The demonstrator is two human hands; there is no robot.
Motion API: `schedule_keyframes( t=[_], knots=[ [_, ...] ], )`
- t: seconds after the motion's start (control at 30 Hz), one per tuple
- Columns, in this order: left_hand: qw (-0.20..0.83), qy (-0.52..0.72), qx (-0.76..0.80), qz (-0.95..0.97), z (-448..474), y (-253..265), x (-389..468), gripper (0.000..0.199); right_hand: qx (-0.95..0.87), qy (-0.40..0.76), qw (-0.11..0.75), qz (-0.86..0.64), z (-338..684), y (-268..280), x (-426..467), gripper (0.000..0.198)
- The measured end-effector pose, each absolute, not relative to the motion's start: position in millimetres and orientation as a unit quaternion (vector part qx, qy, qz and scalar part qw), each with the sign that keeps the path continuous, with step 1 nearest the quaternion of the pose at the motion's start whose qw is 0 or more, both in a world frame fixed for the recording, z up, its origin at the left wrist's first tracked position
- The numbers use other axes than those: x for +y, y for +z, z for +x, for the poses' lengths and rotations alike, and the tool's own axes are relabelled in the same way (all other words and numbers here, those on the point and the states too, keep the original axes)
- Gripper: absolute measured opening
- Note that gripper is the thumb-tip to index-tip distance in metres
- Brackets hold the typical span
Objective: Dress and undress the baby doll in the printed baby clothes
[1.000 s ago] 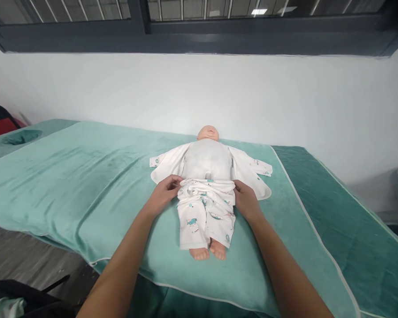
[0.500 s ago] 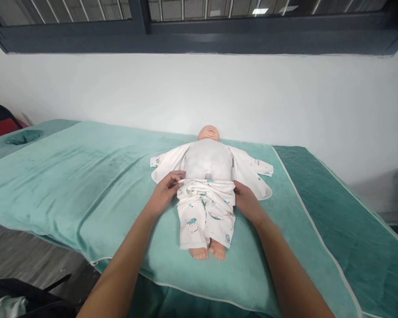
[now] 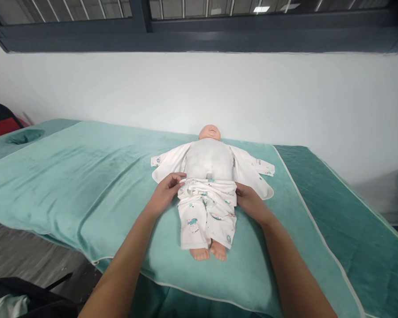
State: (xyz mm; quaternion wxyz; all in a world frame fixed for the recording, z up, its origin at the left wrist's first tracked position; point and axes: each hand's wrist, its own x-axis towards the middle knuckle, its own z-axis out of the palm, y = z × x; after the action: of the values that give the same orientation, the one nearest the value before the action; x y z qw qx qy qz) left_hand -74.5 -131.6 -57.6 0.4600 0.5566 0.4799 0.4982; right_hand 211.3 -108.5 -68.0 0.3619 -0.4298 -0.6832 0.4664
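Observation:
A baby doll (image 3: 208, 157) lies on its back, head toward the wall and bare feet toward me. White printed pants (image 3: 207, 212) cover its legs, bunched at the waistband near the hips. An open white shirt (image 3: 252, 170) spreads out on both sides, and the pale torso shows between its halves. At the left of the waistband, my left hand (image 3: 168, 190) is closed on the pants' edge with thumb and fingers. My right hand (image 3: 250, 201) grips the opposite side of the waistband, its fingertips partly hidden by the cloth.
A green sheet (image 3: 96, 185) with pale piping covers the bed under the doll. Behind it rises a white wall (image 3: 119, 88) below a dark window frame (image 3: 199, 39). A black bag (image 3: 26, 293) sits at the lower left; a face hole (image 3: 24, 137) is in the bed's left end.
The right hand has shifted very slightly outward at the waistband. The left hand and the doll look almost the same; the whole view has moved a little.

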Motion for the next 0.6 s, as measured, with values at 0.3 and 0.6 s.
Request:
schedule_keyframes(
  t=[0.3,0.6],
  knots=[
    [0.446,0.514,0.467,0.564,-72.3,-56.0,-131.2,0.021,-0.668,0.476,0.347,-0.454,208.8,-62.8,-111.2,0.013],
    [0.437,0.53,0.448,0.572,-70.1,-62.0,-128.5,0.023,-0.641,0.308,0.405,-0.575,202.7,-68.3,-112.8,0.022]
  ],
)
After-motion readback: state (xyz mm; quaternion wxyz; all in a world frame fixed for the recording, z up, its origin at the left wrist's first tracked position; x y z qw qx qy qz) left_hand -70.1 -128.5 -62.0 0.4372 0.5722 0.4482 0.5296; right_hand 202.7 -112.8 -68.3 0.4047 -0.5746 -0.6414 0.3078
